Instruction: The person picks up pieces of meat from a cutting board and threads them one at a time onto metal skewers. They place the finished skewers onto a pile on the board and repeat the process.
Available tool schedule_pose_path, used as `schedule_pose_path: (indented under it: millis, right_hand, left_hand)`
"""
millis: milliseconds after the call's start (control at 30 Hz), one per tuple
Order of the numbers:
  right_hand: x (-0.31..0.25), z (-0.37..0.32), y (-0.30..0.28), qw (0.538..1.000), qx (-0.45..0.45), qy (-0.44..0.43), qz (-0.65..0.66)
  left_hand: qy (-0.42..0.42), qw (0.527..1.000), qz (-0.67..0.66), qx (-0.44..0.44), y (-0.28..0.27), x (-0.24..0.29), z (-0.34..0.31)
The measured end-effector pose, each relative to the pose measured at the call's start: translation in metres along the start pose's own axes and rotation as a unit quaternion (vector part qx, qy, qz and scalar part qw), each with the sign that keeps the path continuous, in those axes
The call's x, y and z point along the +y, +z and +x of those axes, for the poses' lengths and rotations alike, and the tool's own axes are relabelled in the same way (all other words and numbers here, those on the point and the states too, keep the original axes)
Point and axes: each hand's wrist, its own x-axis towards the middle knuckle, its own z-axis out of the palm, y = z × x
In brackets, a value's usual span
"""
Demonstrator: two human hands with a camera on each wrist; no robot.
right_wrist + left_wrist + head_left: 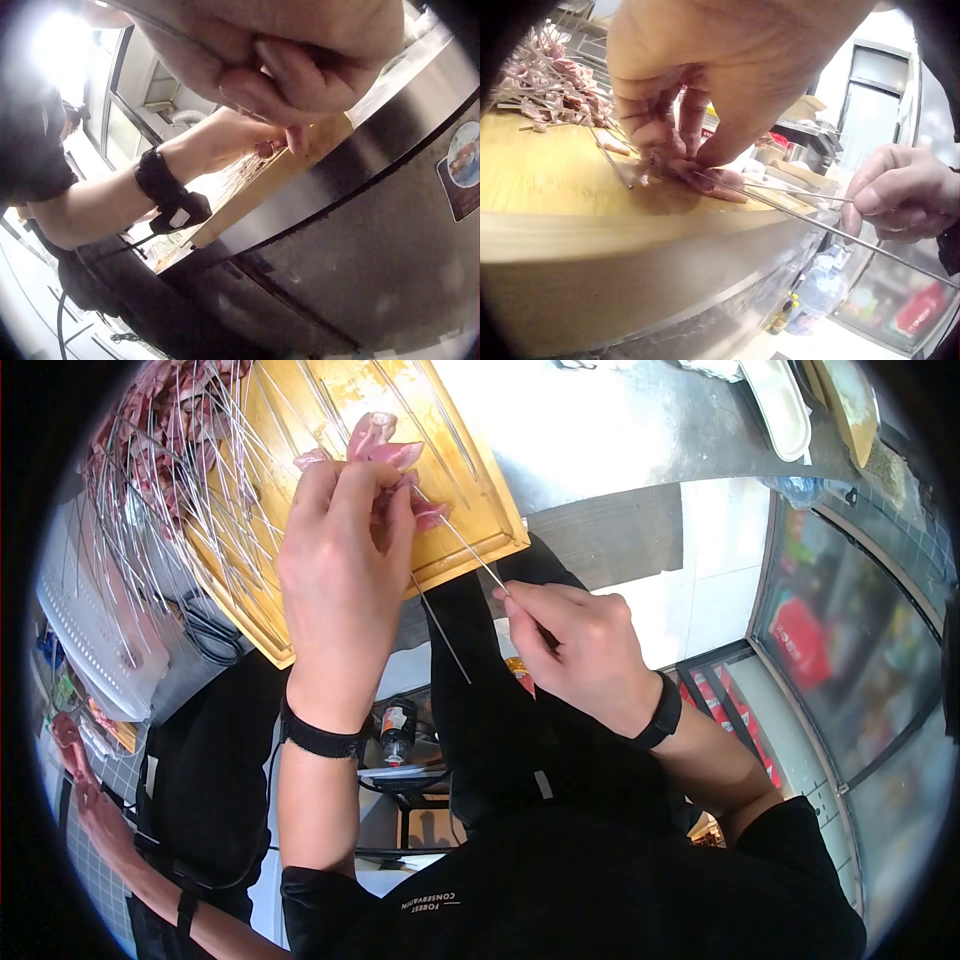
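My left hand (340, 575) pinches pink raw meat (392, 456) between thumb and fingers, low over the yellow wooden board (500, 525). Between its thumb and fingertips, my right hand (590, 650) holds the end of a thin metal skewer (470, 546). That skewer runs from the right hand into the meat; its far end is hidden under the left hand. A second skewer (447, 638) sticks out past the board's near edge below the left hand. In the left wrist view, the left thumb and fingertips press the meat (724, 185) close to the board (547, 172).
Skewers loaded with meat (180, 435) lie heaped on the board's left, and loose skewers (435, 420) lie along its far part. Black-handled scissors (212, 632) and a white perforated tray (95, 620) sit at left. Another person's arm (140, 850) reaches in at lower left.
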Motion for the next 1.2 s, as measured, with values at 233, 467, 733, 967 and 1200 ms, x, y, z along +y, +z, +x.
schedule_pose_path:
  millis: [233, 467, 733, 967, 1200]
  right_hand:
    - [-0.011, 0.008, -0.015, 0.997, -0.062, 0.017, -0.032]
    - [-0.015, 0.024, -0.014, 0.995, -0.093, 0.034, -0.03]
    - [-0.001, 0.006, 0.015, 0.997, -0.002, 0.047, 0.057]
    - [0.002, -0.004, 0.027, 0.997, 0.059, 0.01, 0.049]
    - [0.003, 0.003, 0.024, 0.997, 0.06, 0.006, 0.042]
  left_hand:
    - [0.008, 1.0, -0.001, 0.005, 0.006, -0.003, -0.001]
    - [0.013, 1.0, -0.011, -0.003, 0.008, -0.006, -0.007]
    - [-0.015, 0.999, -0.04, 0.008, 0.001, 0.002, 0.008]
    - [0.015, 1.0, -0.004, 0.004, 0.004, -0.006, 0.014]
    - [0.017, 1.0, 0.003, -0.016, 0.001, -0.004, 0.016]
